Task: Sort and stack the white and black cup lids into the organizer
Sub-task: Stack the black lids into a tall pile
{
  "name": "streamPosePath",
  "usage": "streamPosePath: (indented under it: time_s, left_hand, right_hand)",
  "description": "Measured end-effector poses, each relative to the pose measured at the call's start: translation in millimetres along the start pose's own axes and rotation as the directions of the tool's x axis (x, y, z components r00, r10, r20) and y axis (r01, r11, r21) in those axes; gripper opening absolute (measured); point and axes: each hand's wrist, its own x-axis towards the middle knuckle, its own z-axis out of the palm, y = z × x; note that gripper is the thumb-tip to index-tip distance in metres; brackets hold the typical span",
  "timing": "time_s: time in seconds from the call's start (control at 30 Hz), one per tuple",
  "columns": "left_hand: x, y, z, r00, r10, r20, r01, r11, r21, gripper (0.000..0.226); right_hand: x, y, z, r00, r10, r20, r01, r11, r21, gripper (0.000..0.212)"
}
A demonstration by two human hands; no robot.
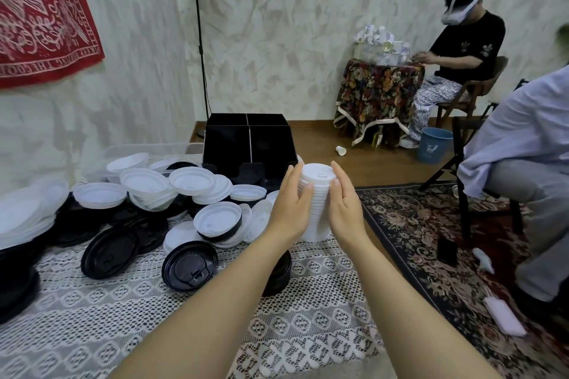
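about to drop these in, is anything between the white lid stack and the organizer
Nothing visible blocks it. The white lid stack, held between the left hand and right hand, is just in front of the right front corner of the organizer. The loose lids lie off to the left of that path.

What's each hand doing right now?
Left hand: grips the stack of white lids from its left side.
Right hand: grips the same stack from the right.

White lace tablecloth (92,317) covers the near table. Red patterned hanging (40,9) on the left wall. At far right, a person in a black shirt (468,40) wearing a headset sits at a floral-draped side table (378,92). Blue bucket (434,144) stands near it. Paper cup (340,150) lies on the wood floor. Patterned rug (415,224) at right.
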Motion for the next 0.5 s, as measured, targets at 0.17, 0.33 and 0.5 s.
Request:
streamPosePath:
  time_s: [0.17, 0.33, 0.5]
  left_hand:
    - [-13, 14, -10, 0.999, 0.012, -0.03, -0.012, 1.0, 0.005, 0.048]
    - [-40, 22, -40, 0.986, 0.107, -0.127, -0.099, 0.993, 0.067, 0.041]
    - [-63, 12, -86, 0.973, 0.055, -0.225, -0.045, 0.998, 0.049, 0.039]
  right_hand:
    - [-9, -10, -4, 1.0, -0.028, 0.008, 0.028, 0.994, -0.103, 0.048]
    - [-26, -25, -5, 0.993, -0.114, -0.045, 0.101, 0.971, -0.216, 0.048]
    - [-56, -41, 12, 0.977, -0.198, 0.077, 0.21, 0.954, -0.214, 0.054]
